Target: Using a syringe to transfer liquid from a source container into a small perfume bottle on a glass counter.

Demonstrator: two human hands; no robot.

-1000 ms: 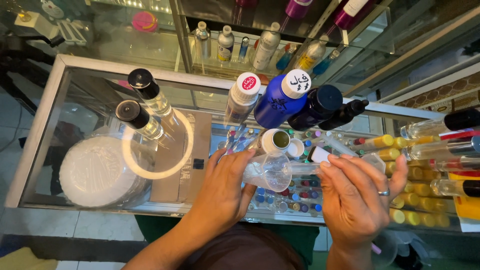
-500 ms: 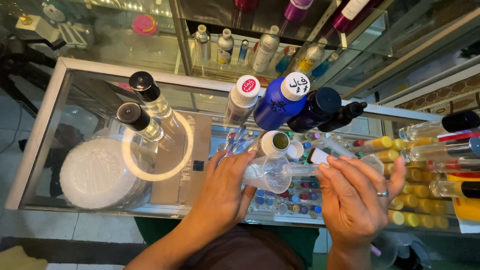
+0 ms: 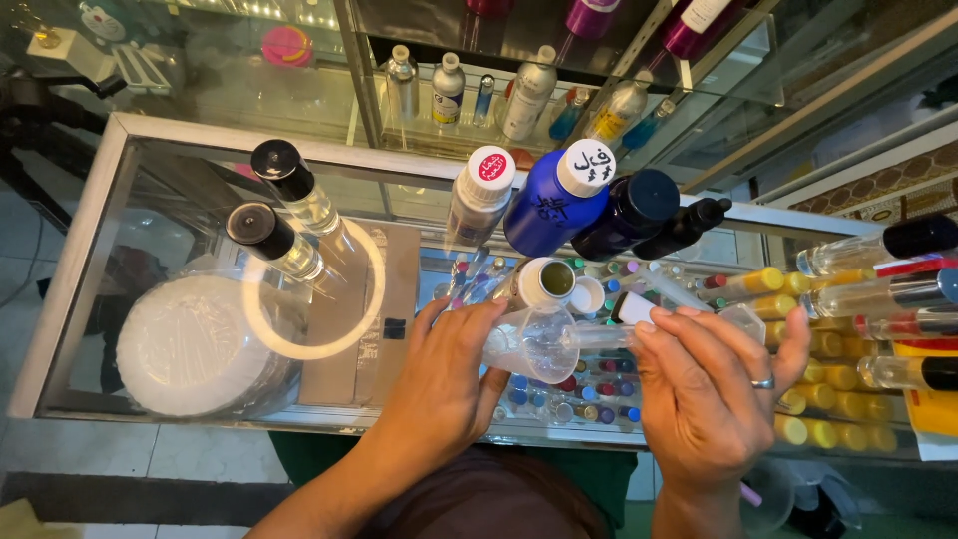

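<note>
While the left hand curls around a small clear plastic beaker, the right hand pinches a slim clear dropper tube between thumb and fingertips. Beaker and tube sit between the two hands, just above the glass tabletop. The tube's long axis runs left to right, its far end at the beaker's mouth, with the right hand the nearer to it. Both look transparent and faintly cloudy. Behind them stand a blue bottle and an open white-rimmed jar.

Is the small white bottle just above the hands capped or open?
Open: the small white bottle shows a dark round mouth, with a white cap lying beside it.
</note>
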